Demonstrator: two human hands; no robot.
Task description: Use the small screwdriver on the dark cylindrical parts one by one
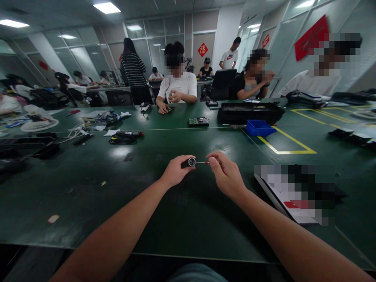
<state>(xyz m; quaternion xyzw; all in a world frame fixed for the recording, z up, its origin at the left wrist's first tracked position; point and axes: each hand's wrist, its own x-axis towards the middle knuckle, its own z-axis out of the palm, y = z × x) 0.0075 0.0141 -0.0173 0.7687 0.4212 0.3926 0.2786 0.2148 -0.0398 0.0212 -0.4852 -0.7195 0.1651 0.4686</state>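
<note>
Much of screwdriver hidden by right hand; round part unidentifiable.

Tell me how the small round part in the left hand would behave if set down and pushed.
The round part would probably roll if laid on its side, since its visible end is circular. It is likely light, as the left hand holds it in a pinch. It seems stiff, looking undented in that grip.

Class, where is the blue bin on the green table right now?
In the head view, the blue bin sits right of centre, just in front of the long black tray and by the yellow tape.
</note>
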